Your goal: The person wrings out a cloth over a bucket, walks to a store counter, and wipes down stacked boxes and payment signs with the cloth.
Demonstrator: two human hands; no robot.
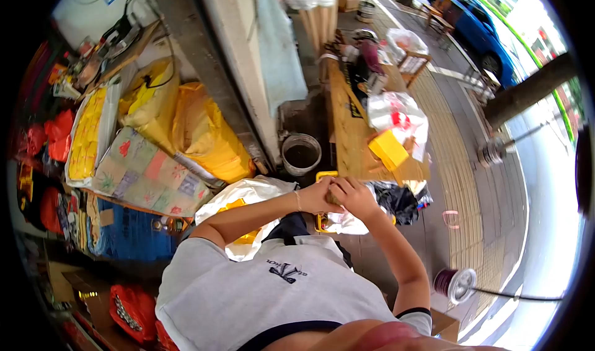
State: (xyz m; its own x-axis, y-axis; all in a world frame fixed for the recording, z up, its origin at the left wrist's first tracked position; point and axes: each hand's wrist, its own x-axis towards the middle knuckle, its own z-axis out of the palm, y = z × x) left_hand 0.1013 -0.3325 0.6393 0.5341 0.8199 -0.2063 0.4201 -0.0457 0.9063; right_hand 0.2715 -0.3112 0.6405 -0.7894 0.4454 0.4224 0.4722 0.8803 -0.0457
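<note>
- Brownish and largely covered, a small object (333,198) sits between your two hands, just off the near end of the wooden surface (347,131); your fingers hide most of its outline, so you cannot tell what it is.
- Your left hand (316,197) is closed around the object from its side, knuckles up, with the fingertips out of sight.
- Your right hand (354,197) comes in from the other side, fingers bent and tips drawn together over the object; how hard either hand presses, you cannot tell.
- Both your elbows are bent, the forearms slanting inward in front of your shirt (273,295) so that the hands meet; a thin bracelet (298,200) circles your left wrist.
- Behind and below your hands, a yellow-edged item (320,222) shows only in pieces, and you cannot make out its full shape.
- Your left forearm crosses over a white sack (263,187), covering part of it and of the yellow material inside.
- Past your right hand, a yellow block (388,149) lies on the surface, near a white plastic bag (404,112) with red marks.
- Beneath the surface's near end, a black bag (398,203) is partly cut off from view.
</note>
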